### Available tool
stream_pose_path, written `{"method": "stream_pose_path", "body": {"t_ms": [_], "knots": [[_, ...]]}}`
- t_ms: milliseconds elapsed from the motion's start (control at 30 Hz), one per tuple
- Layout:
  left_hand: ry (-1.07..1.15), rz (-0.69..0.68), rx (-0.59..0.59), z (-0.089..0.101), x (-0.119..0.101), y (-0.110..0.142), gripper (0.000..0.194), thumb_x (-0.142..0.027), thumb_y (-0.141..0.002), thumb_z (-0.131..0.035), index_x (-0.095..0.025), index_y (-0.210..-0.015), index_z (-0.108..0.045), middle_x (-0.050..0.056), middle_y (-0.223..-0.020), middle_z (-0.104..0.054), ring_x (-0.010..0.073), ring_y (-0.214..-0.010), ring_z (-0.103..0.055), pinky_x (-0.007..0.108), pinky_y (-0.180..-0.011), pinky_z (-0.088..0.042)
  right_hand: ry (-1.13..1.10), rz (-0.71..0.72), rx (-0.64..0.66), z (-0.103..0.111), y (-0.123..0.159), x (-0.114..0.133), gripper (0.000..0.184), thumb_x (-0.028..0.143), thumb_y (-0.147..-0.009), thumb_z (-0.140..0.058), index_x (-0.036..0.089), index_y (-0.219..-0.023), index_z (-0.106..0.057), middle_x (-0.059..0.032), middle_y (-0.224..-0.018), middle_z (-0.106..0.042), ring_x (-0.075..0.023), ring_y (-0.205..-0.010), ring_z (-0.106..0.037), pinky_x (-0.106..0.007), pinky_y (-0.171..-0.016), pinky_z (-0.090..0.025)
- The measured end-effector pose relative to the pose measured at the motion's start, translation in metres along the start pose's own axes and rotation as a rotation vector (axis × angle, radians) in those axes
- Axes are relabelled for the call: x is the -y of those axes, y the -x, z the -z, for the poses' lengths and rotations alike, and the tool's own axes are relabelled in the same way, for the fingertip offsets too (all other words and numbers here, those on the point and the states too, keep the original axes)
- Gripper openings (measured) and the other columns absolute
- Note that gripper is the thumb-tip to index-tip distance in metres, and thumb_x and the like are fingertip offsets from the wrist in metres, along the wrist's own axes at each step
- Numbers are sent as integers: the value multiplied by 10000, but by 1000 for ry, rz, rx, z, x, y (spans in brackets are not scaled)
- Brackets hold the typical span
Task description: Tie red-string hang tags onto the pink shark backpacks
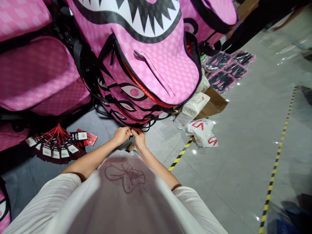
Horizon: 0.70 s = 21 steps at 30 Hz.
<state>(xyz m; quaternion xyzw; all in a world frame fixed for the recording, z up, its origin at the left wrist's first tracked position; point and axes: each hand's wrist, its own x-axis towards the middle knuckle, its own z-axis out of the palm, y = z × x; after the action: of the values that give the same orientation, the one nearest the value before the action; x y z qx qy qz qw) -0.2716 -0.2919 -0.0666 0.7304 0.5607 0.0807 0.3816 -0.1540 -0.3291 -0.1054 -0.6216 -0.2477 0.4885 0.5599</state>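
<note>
Stacked pink checkered backpacks (168, 58) with shark teeth and eyes printed on them rise in front of me. The top one's flap gapes along its zip, showing red lining. Low at the stack's near edge, below the black straps, my left hand (122, 135) and my right hand (139, 138) meet with fingers pinched. A small dark bit shows between the fingertips, too small to name. To the left of my hands, a fan of black hang tags (56, 152) with white labels hangs from red strings.
More pink bags (41, 74) fill the left side. Right of the stack are white plastic bags (202, 131), an opened cardboard box (214, 103) and plastic-wrapped packs (223, 73). Yellow-black tape (273, 175) marks the floor. A person in dark clothes (258, 24) is at the upper right.
</note>
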Motion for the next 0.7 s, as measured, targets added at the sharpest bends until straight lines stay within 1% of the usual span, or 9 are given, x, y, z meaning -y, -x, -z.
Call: {"method": "stream_pose_path", "body": {"t_ms": [100,200,267,433,500,600,700], "knots": [[-55,25,-4,1,-5,-1,128,-273,-833,-600,-192,-879,-687,49,-818,-718,183,-764,-634,247,-648,-393,44,11,-4,-1,1,1,233,387,-631,-678,184,-739,-642,-14,-755,-650,-168,-750,-560,-305,-749,-455],[-101,-2,-28,-1,-7,0,164,-267,-862,-552,-197,-913,-691,73,-878,-730,208,-829,-653,261,-677,-405,48,29,-12,-2,3,2,237,391,-631,-677,182,-737,-641,-14,-752,-646,-165,-733,-557,-303,-743,-452],[-120,-4,-46,-4,-7,2,179,-264,-871,-532,-204,-895,-700,84,-899,-734,220,-858,-661,269,-690,-408,76,48,-9,-2,4,3,236,395,-641,-672,181,-736,-647,-18,-749,-648,-167,-728,-555,-304,-744,-450],[-95,106,-86,-7,-7,2,131,-256,-823,-582,-196,-838,-697,82,-836,-733,233,-814,-671,278,-654,-399,127,60,-27,-1,2,2,229,388,-656,-662,176,-744,-657,-41,-779,-677,-188,-770,-574,-314,-769,-453],[-42,76,-66,-3,-7,3,114,-236,-810,-593,-196,-838,-697,69,-833,-733,219,-804,-668,271,-645,-393,119,69,-26,-1,-1,1,228,383,-655,-664,172,-741,-657,-43,-771,-679,-190,-763,-578,-316,-765,-455],[72,22,-11,3,-9,7,137,-199,-827,-562,-211,-813,-698,29,-771,-721,171,-755,-654,247,-655,-398,96,76,-24,0,-2,0,237,382,-641,-681,166,-733,-657,-43,-756,-674,-188,-750,-575,-317,-758,-452],[105,73,-36,6,-10,11,121,-209,-836,-568,-217,-793,-681,3,-748,-711,153,-741,-644,237,-665,-402,45,54,-26,-1,0,0,247,377,-614,-704,161,-728,-662,-39,-749,-672,-184,-745,-571,-319,-758,-449]]}}
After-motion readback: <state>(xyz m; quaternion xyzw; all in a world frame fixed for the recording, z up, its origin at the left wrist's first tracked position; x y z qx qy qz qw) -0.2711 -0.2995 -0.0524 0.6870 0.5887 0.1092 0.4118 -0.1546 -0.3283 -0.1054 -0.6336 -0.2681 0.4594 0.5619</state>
